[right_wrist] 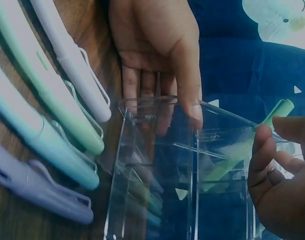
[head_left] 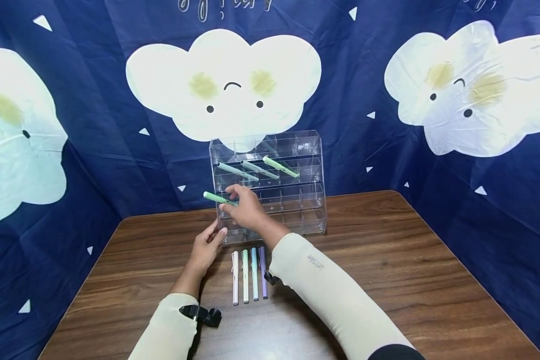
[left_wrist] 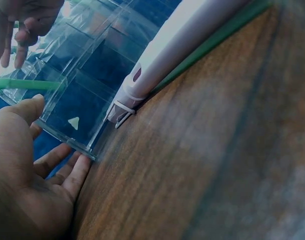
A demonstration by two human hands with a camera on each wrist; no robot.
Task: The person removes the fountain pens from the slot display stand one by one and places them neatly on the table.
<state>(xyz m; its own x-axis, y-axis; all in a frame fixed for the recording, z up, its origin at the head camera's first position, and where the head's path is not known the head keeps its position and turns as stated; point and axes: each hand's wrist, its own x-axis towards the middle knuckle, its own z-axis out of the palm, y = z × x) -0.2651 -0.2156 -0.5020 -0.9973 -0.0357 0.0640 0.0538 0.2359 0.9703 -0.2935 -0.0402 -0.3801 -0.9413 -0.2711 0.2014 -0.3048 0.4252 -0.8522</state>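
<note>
Light green and probably plastic, the slim clipped pen (head_left: 217, 198) slants across the clear plastic tiered rack (head_left: 312, 197) near 9 o'clock, poking past its side. Expect it light, stiff and smooth, apt to roll; mid-barrel looks the surest pinch. Your right hand (head_left: 248, 207) is beside it, fingers loosely bent; the left wrist view shows a gap between them and the pen, so you seem to grip nothing. Your left hand (head_left: 205, 248) holds the rack's lower corner between 7 and 8 o'clock, thumb in front. The rack looks rigid but thin-walled, able to slide or crack; holding it low is sensible.

Count one rack and eight pens. Four are on the rack: that one, plus a greyish-green pen (head_left: 237, 172) at 10 o'clock, another greyish-green pen (head_left: 259, 170) at 11 and a yellow-green pen (head_left: 281, 167) at 1. Four lie at 6 o'clock on the brown wood-grain table (head_left: 387, 250): one pale pink pen (head_left: 235, 277), one pale mint pen (head_left: 245, 276), one light blue pen (head_left: 254, 275), one purple pen (head_left: 263, 272).
</note>
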